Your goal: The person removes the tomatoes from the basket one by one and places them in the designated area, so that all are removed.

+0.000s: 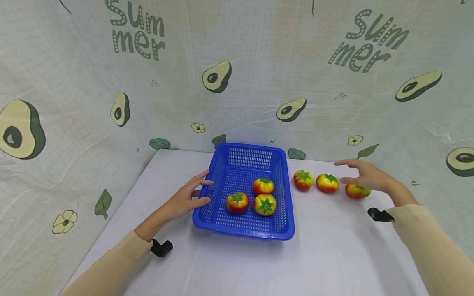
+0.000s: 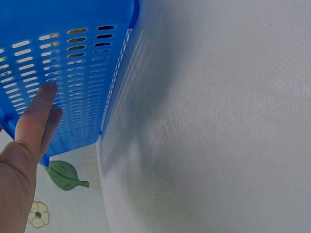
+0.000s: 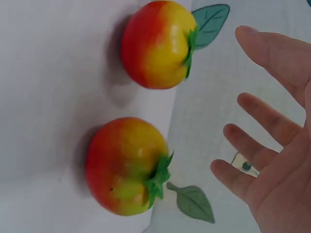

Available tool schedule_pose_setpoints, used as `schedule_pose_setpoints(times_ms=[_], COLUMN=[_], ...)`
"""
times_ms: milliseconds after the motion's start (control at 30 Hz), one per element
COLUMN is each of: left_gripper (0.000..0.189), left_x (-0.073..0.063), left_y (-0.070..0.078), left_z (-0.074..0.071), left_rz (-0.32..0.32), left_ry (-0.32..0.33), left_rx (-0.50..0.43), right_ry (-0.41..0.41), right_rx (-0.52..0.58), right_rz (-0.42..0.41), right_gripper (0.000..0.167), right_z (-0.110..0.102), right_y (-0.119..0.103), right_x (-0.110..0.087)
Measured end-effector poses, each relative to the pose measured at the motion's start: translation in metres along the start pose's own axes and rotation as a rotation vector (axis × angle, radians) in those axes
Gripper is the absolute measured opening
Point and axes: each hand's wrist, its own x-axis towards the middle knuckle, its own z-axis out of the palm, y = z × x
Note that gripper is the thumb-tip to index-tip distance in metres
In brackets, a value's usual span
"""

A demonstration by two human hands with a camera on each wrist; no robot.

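Evidently, the largest thing here is the avocado-printed cloth [image 1: 255,86], which rises behind and to either side of the pale counter [image 1: 322,246]. On the counter stands a blue basket [image 1: 242,233], upright, with slotted walls. It looks like thin plastic, so probably light, fairly stiff and a little slick; the rim is its best handhold.

The left hand [image 1: 184,200] holds the basket's left wall, thumb and a finger over the rim, other fingers along the outside. The right hand [image 1: 366,174] hovers by the far-right tomato [image 1: 357,192], its thumb and fingers parted and grasping nothing; the right wrist view shows clear space between those fingers and two tomatoes.

Six tomatoes are in sight. Three sit in the basket: a red one [image 1: 237,202], with a yellower one [image 1: 264,204] and a small one [image 1: 263,187] to its right. The other three lie in a loose row on the counter right of the basket. Their glossy skins suggest smooth, light, firm models, apt to roll. I would take each round its widest part, sparing the thin green cap [image 3: 159,177], which might bend or come loose.
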Motion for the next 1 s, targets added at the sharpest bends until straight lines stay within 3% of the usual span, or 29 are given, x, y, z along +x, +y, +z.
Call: schedule_pose_setpoints(times_ms=[367, 1000], left_gripper=[0.056, 0.055], left_x=[0.001, 0.001], left_y=[0.001, -0.002], left_z=[0.001, 0.001], left_rz=[-0.009, 0.009], left_ry=[0.002, 0.012], left_rx=[-0.002, 0.019], right_ry=[-0.038, -0.099], right_rx=[0.088, 0.099], right_rz=[-0.117, -0.341], right_gripper=[0.064, 0.056], right_z=[0.003, 0.027], right_y=[-0.056, -0.127], right_x=[0.018, 0.057])
